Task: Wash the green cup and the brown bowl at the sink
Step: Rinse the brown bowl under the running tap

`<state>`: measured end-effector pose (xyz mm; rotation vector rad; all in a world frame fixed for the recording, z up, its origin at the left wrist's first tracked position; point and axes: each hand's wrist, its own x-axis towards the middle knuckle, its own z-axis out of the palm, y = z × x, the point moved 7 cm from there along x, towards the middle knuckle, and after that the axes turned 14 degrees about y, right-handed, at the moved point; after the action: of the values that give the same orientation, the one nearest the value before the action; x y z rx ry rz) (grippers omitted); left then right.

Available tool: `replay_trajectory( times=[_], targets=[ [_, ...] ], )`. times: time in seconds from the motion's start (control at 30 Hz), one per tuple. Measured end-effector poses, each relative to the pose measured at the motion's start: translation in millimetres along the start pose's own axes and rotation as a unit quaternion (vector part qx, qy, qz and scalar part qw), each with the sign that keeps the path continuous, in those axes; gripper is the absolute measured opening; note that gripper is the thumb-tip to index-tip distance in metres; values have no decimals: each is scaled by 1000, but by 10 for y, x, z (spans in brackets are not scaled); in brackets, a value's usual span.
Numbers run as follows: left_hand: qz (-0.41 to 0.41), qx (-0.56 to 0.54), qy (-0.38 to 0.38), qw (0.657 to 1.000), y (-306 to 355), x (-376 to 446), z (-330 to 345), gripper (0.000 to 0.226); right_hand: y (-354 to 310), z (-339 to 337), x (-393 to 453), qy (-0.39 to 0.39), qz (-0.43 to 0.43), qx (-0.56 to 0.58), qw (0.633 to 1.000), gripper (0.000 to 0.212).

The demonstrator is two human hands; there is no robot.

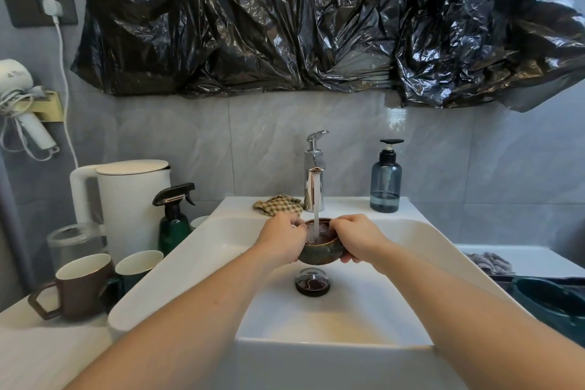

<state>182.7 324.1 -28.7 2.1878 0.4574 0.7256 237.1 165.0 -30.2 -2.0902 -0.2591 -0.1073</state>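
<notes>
Both hands gripped the brown bowl [319, 248] upright under the faucet [314, 172] stream, the left hand [281, 239] at its nine o'clock, the right hand [356, 239] at three. The green cup [137, 266] waited on the counter [47, 348] toward nine o'clock, nearer the left hand.

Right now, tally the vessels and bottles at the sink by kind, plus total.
Bowls: 1, the brown bowl, held under the running tap by the left hand and right hand.
Cups: 2, the brown mug and the green cup, both on the counter.
Bottles: 2, the green spray bottle and the soap pump bottle.
Kettles: 1, the white kettle.
Total: 6
</notes>
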Motion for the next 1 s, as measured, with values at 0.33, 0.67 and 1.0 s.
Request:
replay_trajectory(
  times=[0.33,0.67,1.0],
  targets=[
    [-26,11,-35,999,-12,-49,40,26,47,33,12,-23,15,-51,998,33],
    [12,35,39,999,15,3,-65,34,20,45,-65,-58,19,-60,996,39],
    [59,67,162,983,140,-6,-279,24,-51,31,11,-9,-25,-45,999,47]
  ],
)
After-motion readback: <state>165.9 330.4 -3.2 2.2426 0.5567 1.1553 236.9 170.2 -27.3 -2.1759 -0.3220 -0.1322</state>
